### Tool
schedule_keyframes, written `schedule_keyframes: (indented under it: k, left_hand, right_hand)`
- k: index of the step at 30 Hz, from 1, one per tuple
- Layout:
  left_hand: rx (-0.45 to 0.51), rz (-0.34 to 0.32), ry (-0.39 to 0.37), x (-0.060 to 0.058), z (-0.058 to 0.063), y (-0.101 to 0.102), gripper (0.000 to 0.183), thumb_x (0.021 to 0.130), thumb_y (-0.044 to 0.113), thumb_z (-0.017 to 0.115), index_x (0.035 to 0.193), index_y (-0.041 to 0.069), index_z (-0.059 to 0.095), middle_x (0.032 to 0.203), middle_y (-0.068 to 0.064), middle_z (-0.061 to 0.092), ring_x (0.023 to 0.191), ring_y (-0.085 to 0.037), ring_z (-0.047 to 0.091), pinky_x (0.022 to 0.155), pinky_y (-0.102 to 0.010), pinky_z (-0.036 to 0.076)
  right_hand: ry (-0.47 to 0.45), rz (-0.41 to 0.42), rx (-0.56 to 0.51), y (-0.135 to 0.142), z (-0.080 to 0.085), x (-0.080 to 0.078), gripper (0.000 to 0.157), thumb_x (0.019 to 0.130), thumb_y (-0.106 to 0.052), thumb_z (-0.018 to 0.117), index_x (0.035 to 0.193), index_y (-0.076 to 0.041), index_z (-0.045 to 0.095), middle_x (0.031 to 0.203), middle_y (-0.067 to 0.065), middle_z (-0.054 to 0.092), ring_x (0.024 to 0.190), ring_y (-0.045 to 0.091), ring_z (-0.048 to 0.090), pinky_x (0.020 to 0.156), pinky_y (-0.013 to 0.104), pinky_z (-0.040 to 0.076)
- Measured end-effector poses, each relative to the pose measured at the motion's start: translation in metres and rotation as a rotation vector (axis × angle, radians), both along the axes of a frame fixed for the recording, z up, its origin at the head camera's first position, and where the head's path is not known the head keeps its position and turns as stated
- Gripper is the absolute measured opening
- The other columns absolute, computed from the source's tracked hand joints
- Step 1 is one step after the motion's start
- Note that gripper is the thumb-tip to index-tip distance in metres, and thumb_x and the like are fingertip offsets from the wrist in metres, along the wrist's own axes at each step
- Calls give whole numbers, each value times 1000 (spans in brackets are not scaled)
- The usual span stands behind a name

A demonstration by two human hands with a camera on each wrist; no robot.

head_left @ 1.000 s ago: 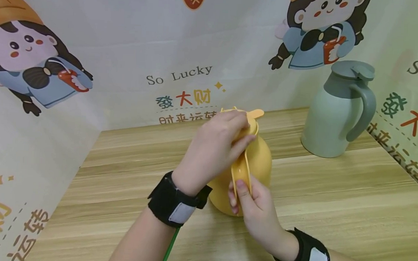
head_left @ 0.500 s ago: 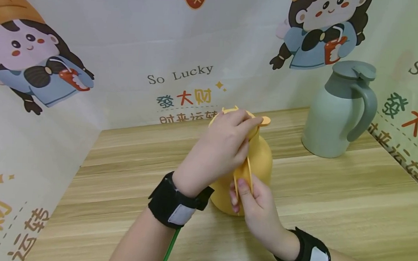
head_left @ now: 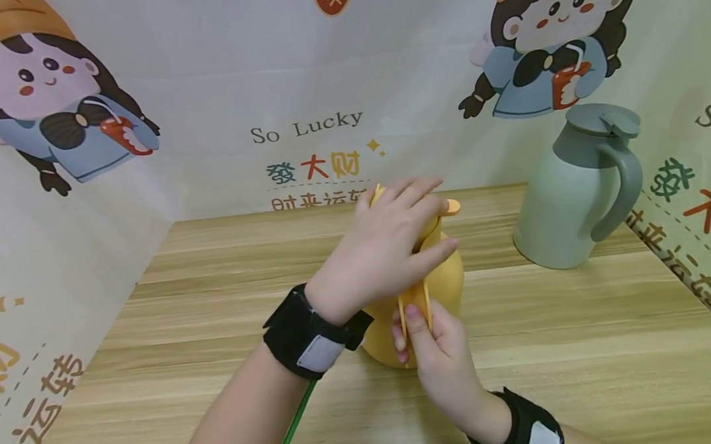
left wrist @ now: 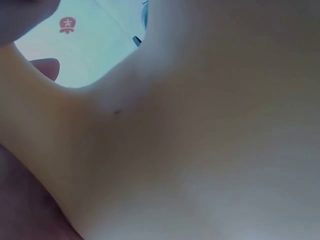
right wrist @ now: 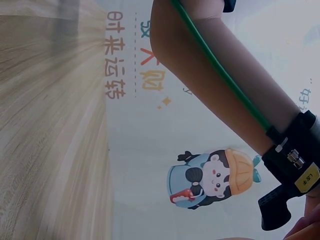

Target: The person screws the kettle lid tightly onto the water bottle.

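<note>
A yellow jug (head_left: 451,279) stands upright on the wooden table in the head view, its handle (head_left: 414,294) toward me. My left hand (head_left: 384,243) lies over the jug's top with fingers extended and thumb stretched out to the right. It hides most of the lid; only a small yellow tab (head_left: 453,207) sticks out at the right. Lower down, my right hand (head_left: 444,371) grips the handle, thumb along its outer face. Blurred and very close, a broad tan-yellow surface (left wrist: 200,150) fills most of the left wrist view.
A pale green jug (head_left: 559,198) with a grey lid and handle stands at the back right. Printed cloth walls (head_left: 216,143) border the wooden table (head_left: 209,295) behind and at both sides. A green cable (head_left: 296,418) runs along my left forearm.
The lid's tab has swung to the right and slightly toward me. My left fingers, curled around the top earlier, have spread and straightened. The right hand keeps its grip on the handle.
</note>
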State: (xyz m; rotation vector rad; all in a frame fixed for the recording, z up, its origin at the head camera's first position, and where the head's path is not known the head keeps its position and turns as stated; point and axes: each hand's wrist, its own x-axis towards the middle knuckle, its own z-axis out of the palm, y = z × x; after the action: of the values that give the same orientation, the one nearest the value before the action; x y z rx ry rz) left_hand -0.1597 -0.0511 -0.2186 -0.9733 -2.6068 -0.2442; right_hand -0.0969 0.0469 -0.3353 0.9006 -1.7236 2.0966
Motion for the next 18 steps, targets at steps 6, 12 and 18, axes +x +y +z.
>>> schedule_keyframes:
  k: [6, 12, 18]
  left_hand:
    - [42, -28, -45, -2, 0, -2, 25, 91, 40, 50, 111, 25, 52, 120, 12, 52, 127, -11, 29, 102, -53, 13]
    - [27, -74, -18, -2, 1, -3, 40, 90, 40, 53, 127, 26, 48, 115, 16, 51, 115, -2, 34, 101, -47, 13]
    - [24, -111, 14, -1, 0, -3, 38, 90, 39, 55, 124, 23, 53, 116, 13, 51, 115, -5, 36, 103, -44, 11]
  right_hand:
    - [-43, 3, 27, 0, 2, 1, 22, 100, -3, 32, 87, 5, 47, 64, 7, 44, 52, 16, 43, 44, 26, 43]
    - [7, 9, 7, -1, -1, 1, 20, 99, 1, 31, 89, 3, 48, 64, 7, 45, 51, 16, 43, 44, 27, 43]
    - [29, 3, -4, -2, -2, 1, 21, 98, 5, 30, 90, 3, 49, 64, 9, 45, 50, 17, 44, 43, 27, 42]
